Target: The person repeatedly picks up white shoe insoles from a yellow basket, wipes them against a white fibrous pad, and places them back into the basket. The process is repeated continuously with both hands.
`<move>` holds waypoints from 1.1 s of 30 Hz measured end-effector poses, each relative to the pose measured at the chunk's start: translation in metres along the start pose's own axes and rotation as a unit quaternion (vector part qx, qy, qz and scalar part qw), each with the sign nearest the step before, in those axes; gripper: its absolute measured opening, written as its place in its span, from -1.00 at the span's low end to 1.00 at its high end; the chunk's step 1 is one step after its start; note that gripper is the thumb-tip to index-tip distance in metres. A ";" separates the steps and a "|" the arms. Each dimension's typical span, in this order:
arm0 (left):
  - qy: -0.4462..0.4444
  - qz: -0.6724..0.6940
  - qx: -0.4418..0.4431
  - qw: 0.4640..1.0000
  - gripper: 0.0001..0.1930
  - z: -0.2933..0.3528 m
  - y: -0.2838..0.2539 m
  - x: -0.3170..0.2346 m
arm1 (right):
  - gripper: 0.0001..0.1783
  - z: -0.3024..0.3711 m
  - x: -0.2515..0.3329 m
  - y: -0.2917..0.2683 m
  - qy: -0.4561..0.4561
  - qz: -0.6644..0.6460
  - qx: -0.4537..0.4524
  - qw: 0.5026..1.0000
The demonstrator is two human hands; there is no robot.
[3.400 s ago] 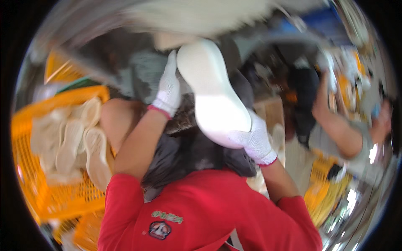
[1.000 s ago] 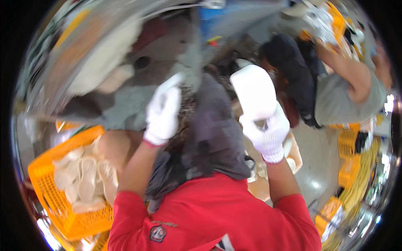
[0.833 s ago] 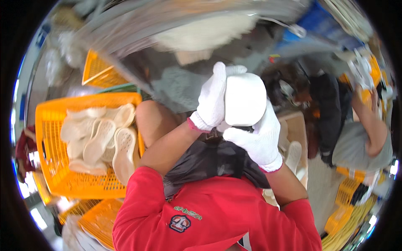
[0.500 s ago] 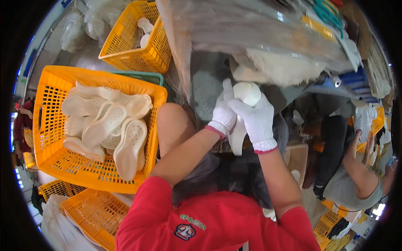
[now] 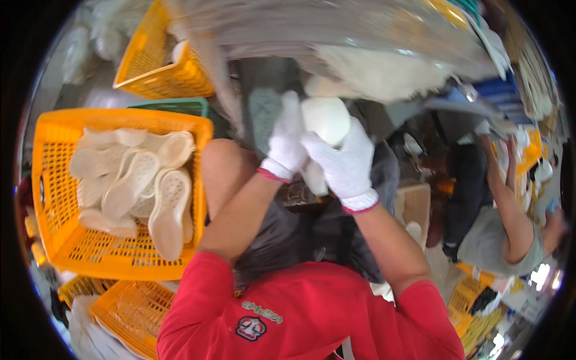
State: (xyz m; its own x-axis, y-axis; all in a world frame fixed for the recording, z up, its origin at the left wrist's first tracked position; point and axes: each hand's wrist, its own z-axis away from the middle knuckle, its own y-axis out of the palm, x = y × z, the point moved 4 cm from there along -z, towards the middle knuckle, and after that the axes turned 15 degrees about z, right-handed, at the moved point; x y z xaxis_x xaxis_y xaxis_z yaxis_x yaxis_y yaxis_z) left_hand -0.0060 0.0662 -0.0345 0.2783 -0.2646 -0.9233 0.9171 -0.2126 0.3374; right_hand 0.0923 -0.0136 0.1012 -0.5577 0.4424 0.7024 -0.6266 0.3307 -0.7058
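Above my lap I hold a white, shoe-sole-shaped piece (image 5: 327, 120), its broad rounded end pointing away from me. Its narrower part comes down between my gloved hands and is partly hidden by them. My right hand (image 5: 345, 162) is closed round its right side, thumb across the front. On its left edge, my left hand (image 5: 286, 141) grips with the fingers pointing up; its fingertips are blurred. Both hands wear white knit gloves with red cuffs. To my left, a yellow crate (image 5: 120, 269) holds several cream shoe soles (image 5: 170, 219) with small holes at one end.
Another yellow crate (image 5: 157, 84) stands far left, beside a green crate rim (image 5: 171, 105). Plastic sheeting (image 5: 276, 30) and fluffy off-white material (image 5: 390, 72) lie ahead. At right sits another person (image 5: 507, 234) in grey. An orange crate (image 5: 135, 312) is low on the left.
The whole view has shifted, so the crates and my hands appear further left. The white sole is tilted, showing more of its rounded end. The other person's arms have moved.
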 end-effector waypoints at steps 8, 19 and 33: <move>-0.095 -0.016 0.133 0.987 -0.35 0.029 0.036 -0.012 | -0.53 0.062 -0.162 -0.106 -0.036 -0.152 -0.202 0.967; 0.266 -0.496 0.388 0.730 -0.43 0.063 0.026 -0.014 | -0.40 0.103 -0.526 -0.165 0.298 0.229 0.025 0.926; -0.050 -0.670 -0.323 0.667 -0.55 0.172 -0.309 -0.118 | -0.51 0.104 -0.574 -0.117 0.264 0.499 0.200 0.801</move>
State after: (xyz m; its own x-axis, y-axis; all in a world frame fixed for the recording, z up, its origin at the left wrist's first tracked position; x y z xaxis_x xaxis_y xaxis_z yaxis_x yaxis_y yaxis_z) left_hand -0.3707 0.0015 0.0015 -0.9047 -0.3133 -0.2887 0.2640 0.1198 -0.9571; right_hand 0.4288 -0.3926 -0.2094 -0.6476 0.6458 -0.4044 -0.1963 -0.6542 -0.7304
